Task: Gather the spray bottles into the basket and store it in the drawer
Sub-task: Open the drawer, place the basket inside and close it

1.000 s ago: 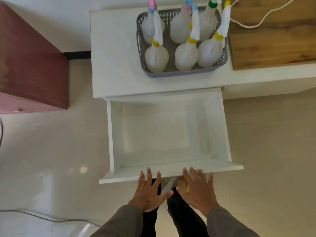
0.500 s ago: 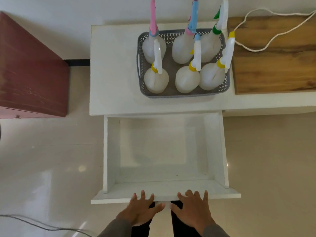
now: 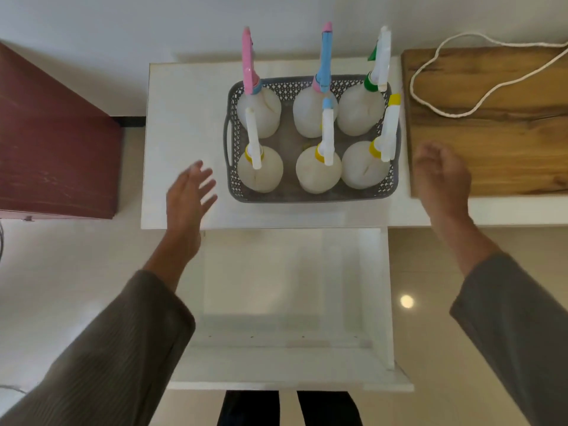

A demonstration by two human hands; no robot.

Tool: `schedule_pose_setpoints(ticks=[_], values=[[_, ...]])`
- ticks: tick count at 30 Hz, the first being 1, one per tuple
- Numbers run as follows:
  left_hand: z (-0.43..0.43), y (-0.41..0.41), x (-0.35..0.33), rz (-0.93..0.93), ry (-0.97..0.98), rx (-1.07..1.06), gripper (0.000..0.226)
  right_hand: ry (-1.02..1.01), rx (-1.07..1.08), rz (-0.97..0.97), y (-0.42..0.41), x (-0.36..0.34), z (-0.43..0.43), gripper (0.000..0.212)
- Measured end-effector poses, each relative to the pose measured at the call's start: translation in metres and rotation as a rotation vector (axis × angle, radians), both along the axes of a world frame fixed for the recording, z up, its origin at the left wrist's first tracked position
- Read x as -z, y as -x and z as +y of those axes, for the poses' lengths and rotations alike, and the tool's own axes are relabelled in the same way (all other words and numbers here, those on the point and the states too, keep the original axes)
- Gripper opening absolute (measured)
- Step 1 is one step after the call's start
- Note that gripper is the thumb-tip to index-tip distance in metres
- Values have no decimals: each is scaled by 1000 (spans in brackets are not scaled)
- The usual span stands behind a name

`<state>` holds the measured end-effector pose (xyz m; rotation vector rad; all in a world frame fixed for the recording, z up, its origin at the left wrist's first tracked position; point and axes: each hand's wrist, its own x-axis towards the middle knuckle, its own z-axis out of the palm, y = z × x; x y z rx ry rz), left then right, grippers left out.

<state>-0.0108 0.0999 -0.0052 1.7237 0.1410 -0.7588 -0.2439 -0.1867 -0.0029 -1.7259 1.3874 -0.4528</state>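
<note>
A grey perforated basket point(image 3: 310, 196) stands on the white cabinet top point(image 3: 184, 133). Several white spray bottles point(image 3: 260, 169) stand upright inside it, with pink, blue, green and yellow caps. Below the cabinet top the white drawer point(image 3: 285, 368) is pulled out and has nothing in it. My left hand point(image 3: 189, 195) hovers open just left of the basket, fingers spread, a short gap from its side handle. My right hand point(image 3: 439, 176) hovers open just right of the basket, over the edge of the wooden board. Neither hand touches the basket.
A wooden board point(image 3: 504, 124) with a white cord point(image 3: 430, 69) lies on the counter to the right. A dark red cabinet point(image 3: 52, 149) stands at the left. Glossy tiled floor point(image 3: 76, 272) surrounds the drawer. My legs show below the drawer front.
Both hands left the drawer's front edge and rose to either side of the basket. The view tilted up, so the basket sits nearer the middle.
</note>
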Motion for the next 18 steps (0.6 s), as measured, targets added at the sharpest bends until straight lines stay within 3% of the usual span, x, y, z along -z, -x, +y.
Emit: schedule_pose_setpoints(ticks=[5, 13, 18], values=[[-45, -43, -4, 149, 110, -96, 49, -9, -22, 27, -45, 3, -41, 38], [-69, -77, 1, 176, -32, 20, 51, -103, -50, 245, -59, 30, -61, 40], [-75, -83, 9, 232, -36, 60, 46, -185, -61, 243, -58, 36, -61, 37]])
